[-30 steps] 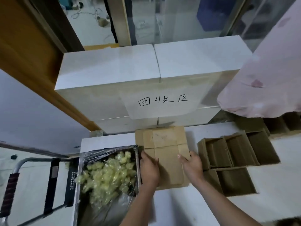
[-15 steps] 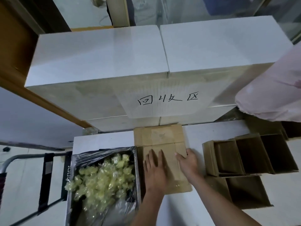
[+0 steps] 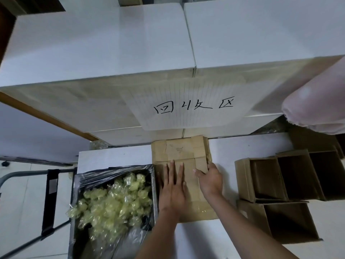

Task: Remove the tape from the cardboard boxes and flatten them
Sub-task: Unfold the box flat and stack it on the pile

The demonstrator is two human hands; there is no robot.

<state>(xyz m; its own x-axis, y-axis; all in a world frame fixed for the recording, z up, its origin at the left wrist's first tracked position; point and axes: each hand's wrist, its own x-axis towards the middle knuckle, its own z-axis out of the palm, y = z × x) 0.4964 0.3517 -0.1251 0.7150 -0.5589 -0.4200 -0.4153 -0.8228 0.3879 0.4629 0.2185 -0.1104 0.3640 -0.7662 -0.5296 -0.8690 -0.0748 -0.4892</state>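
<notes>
Flattened cardboard box (image 3: 182,152): we have it flat on the white table (image 3: 115,157), against the large white boxes (image 3: 104,53).
Left hand (image 3: 172,186): our straight fingers press it.
Right hand (image 3: 211,179): we grip its right edge.
Beside us: bin of crumpled tape (image 3: 112,200) left, open boxes (image 3: 280,178) right.

Matt brown cardboard box (image 3: 183,152); glossy plastic-lined bin (image 3: 115,171).

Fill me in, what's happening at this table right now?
A person is pressing a flattened cardboard box down on the white table. The left hand lies flat on it; the right hand grips its right edge. Open boxes wait to the right, and a bin of balled-up tape sits left.
</notes>
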